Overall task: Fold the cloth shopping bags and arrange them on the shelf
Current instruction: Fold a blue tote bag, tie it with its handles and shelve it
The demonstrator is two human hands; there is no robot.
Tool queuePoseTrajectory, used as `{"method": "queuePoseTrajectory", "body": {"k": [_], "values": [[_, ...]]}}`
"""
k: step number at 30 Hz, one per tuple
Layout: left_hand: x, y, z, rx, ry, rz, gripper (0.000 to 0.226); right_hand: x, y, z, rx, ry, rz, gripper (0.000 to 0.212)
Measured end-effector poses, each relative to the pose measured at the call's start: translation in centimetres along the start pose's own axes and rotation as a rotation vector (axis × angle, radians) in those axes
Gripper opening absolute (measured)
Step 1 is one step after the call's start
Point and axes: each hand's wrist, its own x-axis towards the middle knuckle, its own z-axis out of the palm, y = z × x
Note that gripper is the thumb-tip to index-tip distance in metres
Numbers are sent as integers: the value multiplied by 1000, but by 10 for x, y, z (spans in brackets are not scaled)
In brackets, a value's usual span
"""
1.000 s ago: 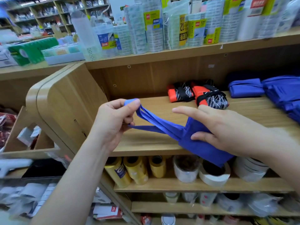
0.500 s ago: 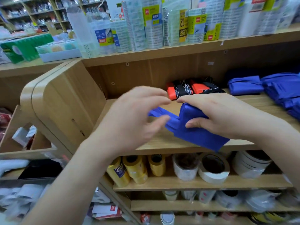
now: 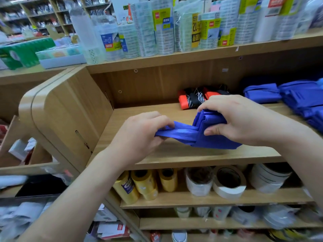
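"On the middle shelf, front half, what is entry one?" the first asks.

"One blue cloth shopping bag, folded to a thick wad; its straps stretched leftwards from it in a flat band; whether the wad rests on the board or hangs just over it, cannot tell."

"Hands?"

"Left hand: fingers curled, pinching the free end of the straps; right hand: clasped round the wad, fingers over its top, thumb against the near face; the two hands near each other, joined by the band."

"Behind it?"

"Two red-and-black folded bags, side by side at the back of the same shelf, partly hidden by the right hand; to their right, one folded blue bag; further right, a pile of blue bags running to the edge of view; all apart from the held bag."

"Shelf above?"

"Packs of clear tape rolls, yellow labels, upright in a row; print too blurred to read; green packs off left on the neighbouring unit."

"Shelf below?"

"Yellow tape rolls at left; one white tape roll, tilted, its hole facing the camera; stacked white rolls at right."
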Motion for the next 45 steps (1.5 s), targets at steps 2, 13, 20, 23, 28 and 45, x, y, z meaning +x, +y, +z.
{"method": "queuePoseTrajectory", "body": {"k": [2, 13, 20, 23, 28, 45], "values": [[0, 0, -1, -44, -38, -41, 21, 2, 2, 1, -23, -17, 11, 40], [-5, -25, -37, -1097, -456, -168, 33, 6, 9, 8, 52, -89, 55, 47], [6, -22, -46, -507, -456, -258, 26, 7, 6, 14, 9, -104, -40, 81], [9, -22, -49, -322, -441, -257, 11, 6, 3, 15, -8, -99, -59, 90], [11, -24, -44, -63, -419, -162, 31, 8, 3, 17, -7, -95, -96, 92], [19, -19, -19, -1824, -175, -71, 80, 15, -21, 22, -283, -151, -155, 49]]}}
